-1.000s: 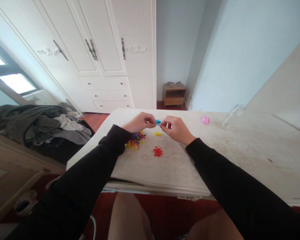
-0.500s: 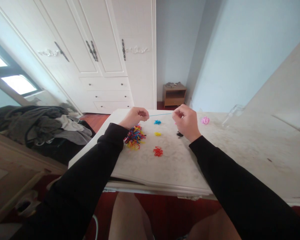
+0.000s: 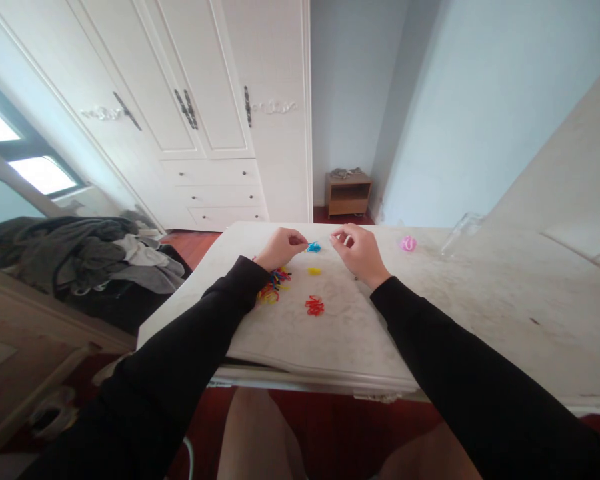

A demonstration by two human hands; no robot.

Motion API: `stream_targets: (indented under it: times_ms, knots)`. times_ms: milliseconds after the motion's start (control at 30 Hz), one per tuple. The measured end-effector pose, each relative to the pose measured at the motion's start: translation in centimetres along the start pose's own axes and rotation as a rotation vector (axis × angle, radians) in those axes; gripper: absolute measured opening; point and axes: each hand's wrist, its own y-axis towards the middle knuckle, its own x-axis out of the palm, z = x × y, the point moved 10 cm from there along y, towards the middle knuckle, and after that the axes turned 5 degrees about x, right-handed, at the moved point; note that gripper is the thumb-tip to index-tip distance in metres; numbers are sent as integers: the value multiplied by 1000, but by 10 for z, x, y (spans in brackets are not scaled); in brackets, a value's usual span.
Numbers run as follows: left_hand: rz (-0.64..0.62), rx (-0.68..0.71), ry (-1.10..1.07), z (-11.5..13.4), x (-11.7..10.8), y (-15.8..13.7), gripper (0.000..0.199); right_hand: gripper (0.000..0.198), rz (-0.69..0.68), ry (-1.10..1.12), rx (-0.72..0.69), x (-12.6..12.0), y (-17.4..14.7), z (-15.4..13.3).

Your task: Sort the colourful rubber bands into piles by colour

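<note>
Head view, one mixed band heap [image 3: 280, 279] on the table [image 3: 340, 347], your left hand [image 3: 283, 248], fingertips pressed together by one blue pile [image 3: 314, 247], one yellow pile [image 3: 315, 271], one red pile [image 3: 315, 305], your right hand [image 3: 359, 252], grip unclear, one pink pile [image 3: 408, 243], one clear container [image 3: 461, 235], contents indistinct

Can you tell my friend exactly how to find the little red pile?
Start at the big white table and look between the two black sleeves. Find the small yellow bunch, then go toward the person. The red pile there is loose loops of just one colour, unlike the many-coloured heap to its left.
</note>
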Motion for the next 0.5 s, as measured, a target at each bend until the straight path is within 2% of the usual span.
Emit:
stream_targets:
  times_ms: [267,500]
  knots:
    - [27,-68,112,-19,-3,4,10,10,-44,-22,-23,10,-3,-3]
    - [32,-84,174,-18,-2,4,11,10,-83,-39,-24,16,-4,-6]
